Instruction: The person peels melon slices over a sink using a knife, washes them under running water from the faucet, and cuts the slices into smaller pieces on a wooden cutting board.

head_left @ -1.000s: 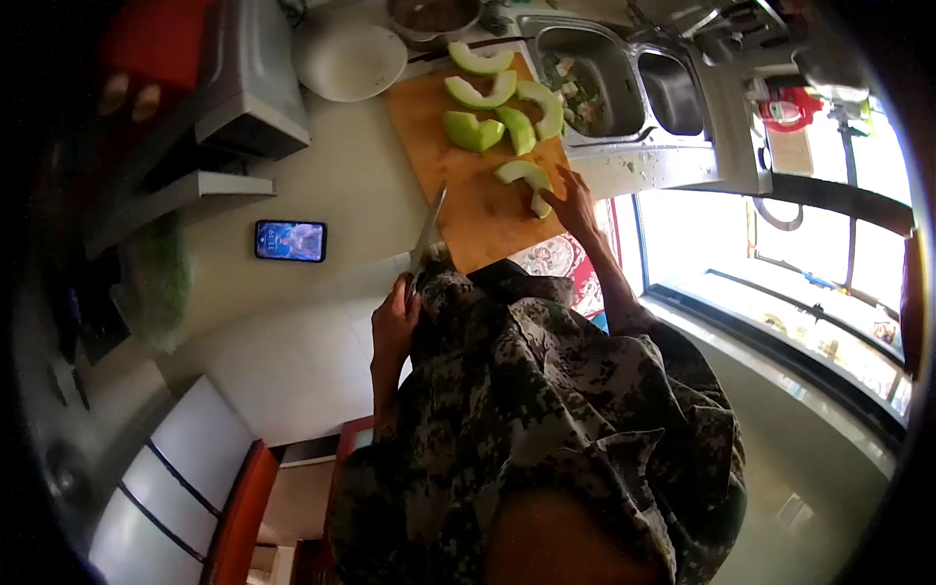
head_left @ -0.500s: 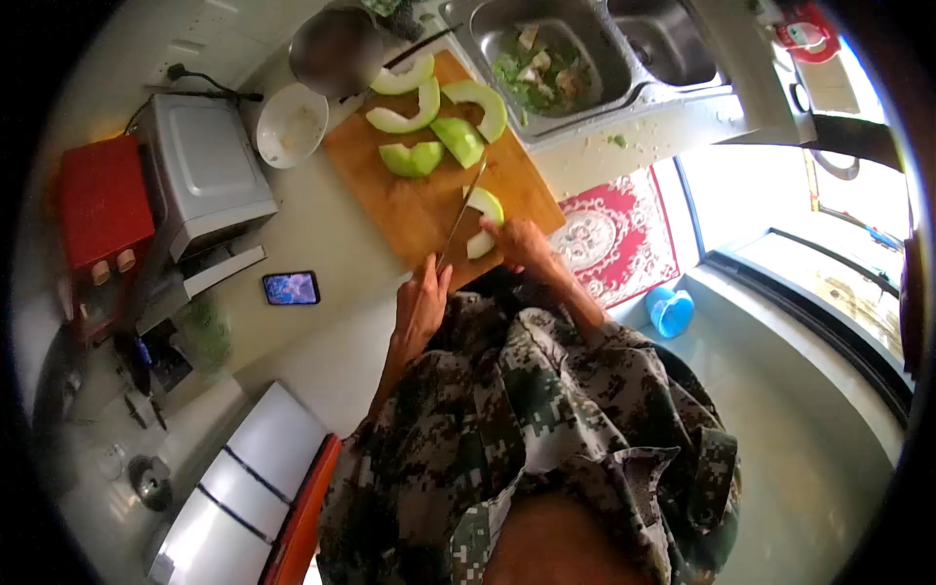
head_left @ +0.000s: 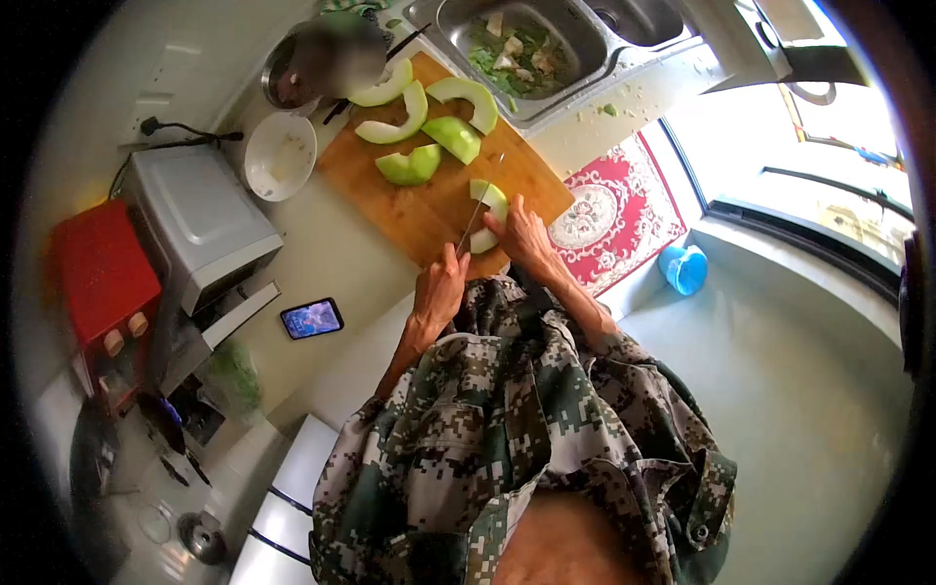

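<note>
The left hand (head_left: 439, 288) grips the knife (head_left: 475, 219), now lowered onto the melon slice (head_left: 487, 214) that the right hand (head_left: 524, 234) pins; probably cutting.

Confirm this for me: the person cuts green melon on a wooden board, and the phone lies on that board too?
No. The head view shows the phone lying on the pale counter, apart from the wooden board; the green melon is on the board.
</note>
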